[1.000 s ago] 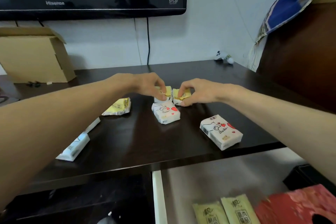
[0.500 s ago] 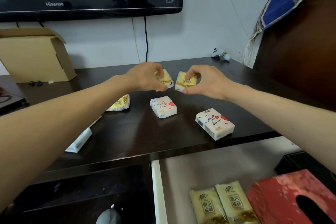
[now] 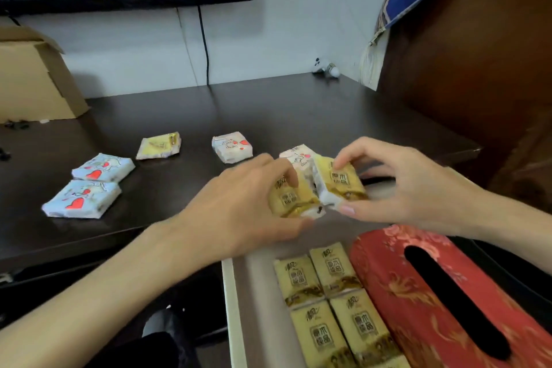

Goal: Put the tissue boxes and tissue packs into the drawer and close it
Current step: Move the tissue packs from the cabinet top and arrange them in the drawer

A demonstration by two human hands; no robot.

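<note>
Both packs (image 3: 316,191) (fingers (image 3: 343,163) pinching) nearer drawer (image 3: 236,308)

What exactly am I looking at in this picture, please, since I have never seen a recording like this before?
There is no machine here: a person wears a camera on the head, looking down at their own bare hands. The left hand and the right hand each hold one yellow tissue pack, and, above the open drawer. In the drawer lie four more yellow packs beside a red tissue box. On the dark table remain two blue heart packs, one yellow pack and two white heart packs, one in full view, the other partly hidden behind the hands.
</note>
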